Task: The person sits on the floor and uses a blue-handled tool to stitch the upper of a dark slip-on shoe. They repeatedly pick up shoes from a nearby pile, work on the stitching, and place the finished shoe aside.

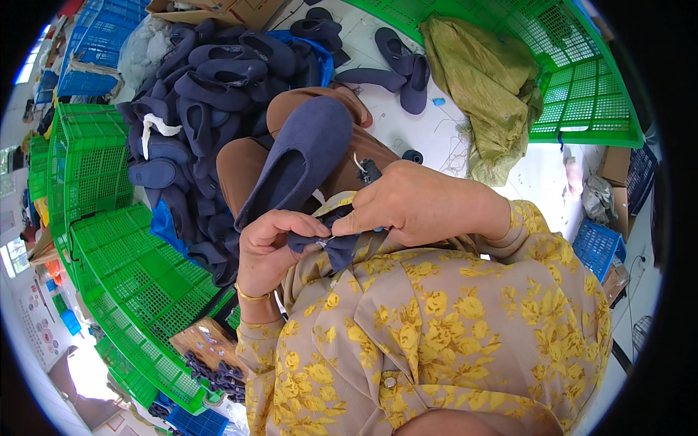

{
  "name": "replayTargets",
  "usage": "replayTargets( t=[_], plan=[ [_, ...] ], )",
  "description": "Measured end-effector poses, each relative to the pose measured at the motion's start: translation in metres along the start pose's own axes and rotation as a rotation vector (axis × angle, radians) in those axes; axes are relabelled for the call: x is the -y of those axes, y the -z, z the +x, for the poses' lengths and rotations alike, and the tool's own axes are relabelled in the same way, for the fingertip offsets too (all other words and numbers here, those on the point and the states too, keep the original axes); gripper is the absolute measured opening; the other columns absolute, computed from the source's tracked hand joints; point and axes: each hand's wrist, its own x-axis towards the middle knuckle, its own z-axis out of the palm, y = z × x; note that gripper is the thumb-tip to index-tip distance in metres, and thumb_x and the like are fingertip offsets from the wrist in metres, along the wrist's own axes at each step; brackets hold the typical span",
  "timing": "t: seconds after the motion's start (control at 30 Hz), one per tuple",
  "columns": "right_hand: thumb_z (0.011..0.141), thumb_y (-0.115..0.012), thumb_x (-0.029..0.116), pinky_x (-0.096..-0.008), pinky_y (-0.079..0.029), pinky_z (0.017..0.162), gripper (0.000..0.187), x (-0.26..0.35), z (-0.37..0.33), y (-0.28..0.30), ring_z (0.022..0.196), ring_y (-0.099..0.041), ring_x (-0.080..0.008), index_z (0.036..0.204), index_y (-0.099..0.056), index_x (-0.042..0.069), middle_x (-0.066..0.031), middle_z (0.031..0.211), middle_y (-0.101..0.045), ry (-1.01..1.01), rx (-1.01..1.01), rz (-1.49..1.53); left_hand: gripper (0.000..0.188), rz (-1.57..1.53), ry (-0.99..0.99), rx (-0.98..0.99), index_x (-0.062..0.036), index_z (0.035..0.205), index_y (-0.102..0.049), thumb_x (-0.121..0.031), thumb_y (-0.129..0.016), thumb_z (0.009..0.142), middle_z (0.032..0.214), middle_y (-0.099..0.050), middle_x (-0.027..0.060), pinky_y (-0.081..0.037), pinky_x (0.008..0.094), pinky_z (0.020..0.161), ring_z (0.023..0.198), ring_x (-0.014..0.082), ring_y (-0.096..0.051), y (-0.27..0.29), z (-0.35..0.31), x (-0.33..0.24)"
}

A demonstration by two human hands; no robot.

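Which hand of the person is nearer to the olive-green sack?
Right. The right hand is below and to the left of the olive-green sack in the picture. The left hand is farther away to the left, pinching navy fabric.

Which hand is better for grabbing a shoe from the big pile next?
Probably the left hand: it is nearer the pile, while the right hand is farther over. Both have fingertips at the blue cloth, though.

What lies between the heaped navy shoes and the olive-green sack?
In the head view: the person's brown trouser leg and foot, then loose navy slip-on shoes and a small blue scrap on white floor.
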Motion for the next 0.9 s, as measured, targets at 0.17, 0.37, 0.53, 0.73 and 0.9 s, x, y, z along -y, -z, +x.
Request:
replayTargets(
  t=[0.17,0.37,0.53,0.73,0.9],
  plan=[
    [0.072,-0.06,-0.002,-0.0395,-0.053,0.068,0.037,-0.005,-0.001,-0.006,0.081,-0.066,-0.033,0.106,-0.069,0.008,-0.0128,0.088,-0.069,-0.011,-0.007,0.029,0.026,-0.028,0.02,0.021,0.0029,0.096,-0.061,0.02,-0.063,0.076,0.098,-0.067,0.0131,-0.053,0.0334,0.089,0.097,0.0218,-0.065,0.001,-0.001,0.001],
    [0.07,-0.059,-0.006,-0.0386,-0.054,0.071,0.04,-0.01,-0.002,-0.018,0.086,-0.067,-0.0331,0.107,-0.069,0.008,-0.0121,0.095,-0.07,-0.052,-0.066,0.114,0.03,0.053,0.062,-0.041,0.0033,0.096,-0.061,0.023,-0.061,0.074,0.097,-0.067,0.0118,-0.053,0.0313,0.088,0.096,0.0193,-0.065,-0.004,-0.001,-0.002],
    [0.069,-0.06,-0.008,-0.0382,-0.054,0.072,0.041,-0.013,-0.005,-0.027,0.088,-0.067,-0.0331,0.106,-0.068,0.007,-0.0112,0.097,-0.07,-0.081,-0.085,0.114,0.027,0.037,0.096,-0.093,0.0036,0.097,-0.061,0.02,-0.064,0.075,0.098,-0.067,0.0109,-0.053,0.0294,0.087,0.094,0.0177,-0.066,-0.006,-0.002,0.0],
    [0.068,-0.059,-0.008,-0.038,-0.054,0.072,0.04,-0.019,-0.007,-0.038,0.086,-0.067,-0.0334,0.104,-0.068,0.007,-0.0113,0.096,-0.07,-0.092,-0.111,0.114,0.025,0.114,0.122,-0.136,0.0031,0.099,-0.063,0.016,-0.066,0.078,0.098,-0.068,0.0089,-0.054,0.0275,0.087,0.093,0.0151,-0.066,-0.009,-0.005,0.005],
    [0.068,-0.058,-0.008,-0.0388,-0.054,0.072,0.042,-0.025,-0.012,-0.046,0.086,-0.067,-0.0335,0.106,-0.068,0.008,-0.0128,0.096,-0.07,-0.132,-0.058,0.147,0.022,0.115,0.184,-0.163,0.0034,0.1,-0.064,0.014,-0.066,0.081,0.098,-0.068,0.0079,-0.054,0.0262,0.084,0.092,0.0139,-0.066,-0.013,-0.01,0.011]
  ],
)
